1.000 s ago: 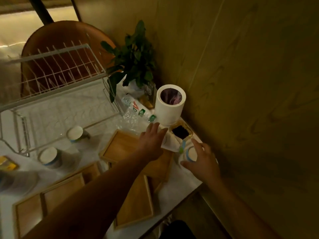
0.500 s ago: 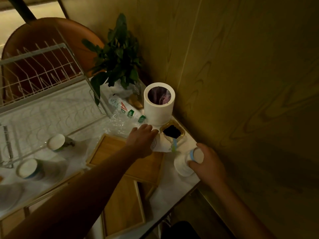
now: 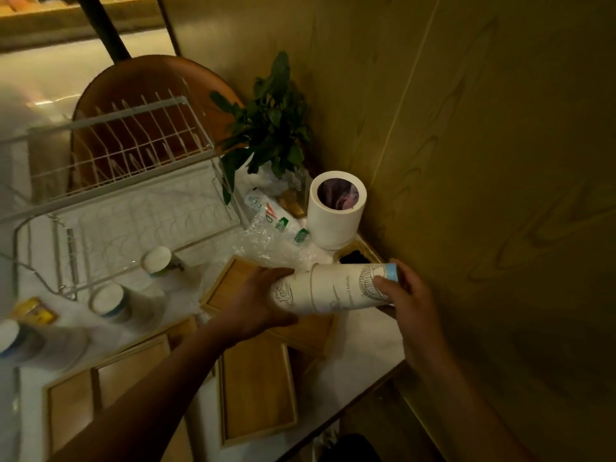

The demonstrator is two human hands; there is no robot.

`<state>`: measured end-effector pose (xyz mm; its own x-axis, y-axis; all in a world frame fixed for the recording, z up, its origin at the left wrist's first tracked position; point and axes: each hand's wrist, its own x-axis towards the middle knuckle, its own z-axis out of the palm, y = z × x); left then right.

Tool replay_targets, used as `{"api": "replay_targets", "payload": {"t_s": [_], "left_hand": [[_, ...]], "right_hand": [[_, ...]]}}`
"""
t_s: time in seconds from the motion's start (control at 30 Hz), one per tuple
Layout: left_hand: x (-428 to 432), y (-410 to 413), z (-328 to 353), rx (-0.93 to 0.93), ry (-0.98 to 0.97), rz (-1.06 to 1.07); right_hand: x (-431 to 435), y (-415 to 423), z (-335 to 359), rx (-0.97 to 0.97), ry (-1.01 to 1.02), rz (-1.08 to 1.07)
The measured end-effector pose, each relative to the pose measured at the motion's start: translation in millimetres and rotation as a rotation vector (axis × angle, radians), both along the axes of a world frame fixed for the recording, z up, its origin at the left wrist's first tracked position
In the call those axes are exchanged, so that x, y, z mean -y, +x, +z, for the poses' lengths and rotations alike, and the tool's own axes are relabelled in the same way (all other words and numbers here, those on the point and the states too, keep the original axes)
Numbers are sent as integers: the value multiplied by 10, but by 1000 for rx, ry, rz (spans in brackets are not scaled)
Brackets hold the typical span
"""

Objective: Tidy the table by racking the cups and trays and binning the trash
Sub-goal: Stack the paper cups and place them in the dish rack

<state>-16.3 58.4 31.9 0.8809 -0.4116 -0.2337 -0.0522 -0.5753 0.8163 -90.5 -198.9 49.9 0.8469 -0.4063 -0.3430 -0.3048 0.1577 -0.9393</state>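
A: Two cups (image 3: 333, 288), one nested in the other, lie sideways in the air above the table (image 3: 376, 331), held between both hands

B: Who has which end?

A: The left hand (image 3: 256, 305) cups the wide mouth end, fingers wrapped under and around it. The right hand (image 3: 406, 305) grips the narrow blue-rimmed base, thumb on the printed side

B: And the rest of the cups?

A: Three more stand upside down on the table: one (image 3: 158, 260) just by the rack's front wire, one (image 3: 108, 300) nearer the viewer, one (image 3: 13, 338) at the left edge, blurred

B: The rack?

A: A white wire rack (image 3: 126, 168) fills the back left; nothing is slotted in its upper tines

B: Trays?

A: Wooden trays lie flat on the table. One (image 3: 233, 281) sits under the left hand, one (image 3: 256, 391) below it, and another (image 3: 110, 381) to the left, partly behind the left forearm

B: Trash?

A: A crumpled clear wrapper (image 3: 266, 241) lies beside a flattened bottle (image 3: 276, 218) with green marks, between the rack and the white bin (image 3: 333, 221). The bin stands in the corner by the wall; something purplish shows inside. A small dark-filled dish (image 3: 353, 257) peeks out behind the held cups, just by the bin. A plant (image 3: 270, 125) stands behind the bottle
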Motion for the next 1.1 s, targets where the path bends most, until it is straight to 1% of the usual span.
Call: {"api": "replay_targets", "payload": {"t_s": [0.07, 0.13, 0.2, 0.33, 0.4, 0.53, 0.6, 0.67, 0.73, 0.83, 0.97, 1.03, 1.1], "left_hand": [[-72, -88, 96, -155, -248, 52], [-136, -199, 180, -233, -442, 119], [-176, -310, 218, -258, -546, 166], [-290, -537, 279, -321, -730, 284], [-340, -624, 303, -300, -759, 303], [-400, -709, 331, -205, -716, 385], [-414, -743, 297, -155, -702, 457], [-466, -788, 256, -134, -731, 525], [-573, -849, 212, -124, -734, 559], [-847, -962, 141, -116, -679, 617], [-1294, -1110, 38, -77, -706, 769], [-1542, -1202, 0, -66, -733, 882], [-1798, -1297, -32, -65, -749, 1000]], "right_hand": [[-106, 3, -36, -6, 128, 32], [-203, -12, -64, 1, 253, 53], [-287, -31, -88, 3, 326, 64], [-509, -12, -29, -4, 409, 117], [-615, 20, 16, -6, 443, 145], [-845, 50, 73, 18, 460, 237], [-987, 37, 60, 31, 442, 290], [-1128, 42, 44, 28, 394, 332], [-1229, 94, 20, 4, 366, 402], [-1363, 234, -5, -68, 385, 543], [-1705, 423, -84, -152, 327, 736], [-1927, 564, -151, -165, 277, 739], [-2169, 757, -200, -169, 217, 678]]}}
